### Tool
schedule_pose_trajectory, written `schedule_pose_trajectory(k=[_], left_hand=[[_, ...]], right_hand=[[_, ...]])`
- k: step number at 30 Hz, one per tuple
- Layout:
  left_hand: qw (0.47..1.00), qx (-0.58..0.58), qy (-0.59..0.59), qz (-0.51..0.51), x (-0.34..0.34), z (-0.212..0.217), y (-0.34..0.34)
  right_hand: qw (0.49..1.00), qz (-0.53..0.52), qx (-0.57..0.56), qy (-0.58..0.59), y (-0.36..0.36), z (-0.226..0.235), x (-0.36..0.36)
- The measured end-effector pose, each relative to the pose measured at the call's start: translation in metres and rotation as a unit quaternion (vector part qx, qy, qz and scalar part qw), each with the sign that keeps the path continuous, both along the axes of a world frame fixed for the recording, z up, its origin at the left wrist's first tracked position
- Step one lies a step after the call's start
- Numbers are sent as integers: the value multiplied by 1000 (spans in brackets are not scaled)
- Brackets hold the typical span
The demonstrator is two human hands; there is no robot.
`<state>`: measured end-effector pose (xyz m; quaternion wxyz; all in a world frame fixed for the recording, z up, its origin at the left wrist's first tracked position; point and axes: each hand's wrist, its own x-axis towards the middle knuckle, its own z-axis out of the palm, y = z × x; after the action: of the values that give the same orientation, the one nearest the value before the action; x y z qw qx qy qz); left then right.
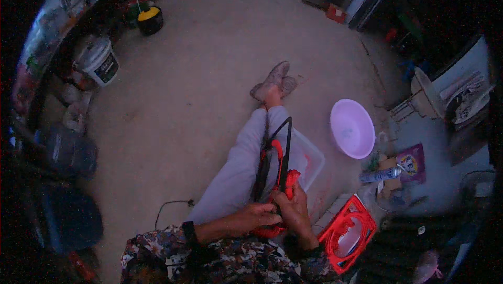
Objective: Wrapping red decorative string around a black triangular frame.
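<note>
A big grey floor [199,85] fills the room. A pink bowl [352,128] sits on the right. Near the person's lap, a red and black tool [276,168] stands up. The left hand [257,216] and right hand [293,208] are together, both gripping its bottom.

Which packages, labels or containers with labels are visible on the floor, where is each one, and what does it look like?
White bucket: far left, round, with a dark label on its side.
Purple packet: right of the legs, flat, square, with a yellow and white picture.
Spray can: beside the packet, lying down, pale with a blue label.
Dark tub: upper left, round, yellow lid.
</note>
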<state>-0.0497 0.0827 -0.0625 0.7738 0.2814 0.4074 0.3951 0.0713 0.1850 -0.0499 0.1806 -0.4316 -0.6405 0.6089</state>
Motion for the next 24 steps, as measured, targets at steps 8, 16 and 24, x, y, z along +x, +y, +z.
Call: schedule_pose_trajectory(k=[8,16,24], left_hand=[[1000,20,-14,-13,-22,12,-4],[978,47,87,181,-51,-10,-8],[957,29,49,284,-61,-58,11]], right_hand=[[998,-44,38,-16,-7,26,-10],[990,-92,103,-9,-8,46,3],[981,-155,116,0,-3,100,48]])
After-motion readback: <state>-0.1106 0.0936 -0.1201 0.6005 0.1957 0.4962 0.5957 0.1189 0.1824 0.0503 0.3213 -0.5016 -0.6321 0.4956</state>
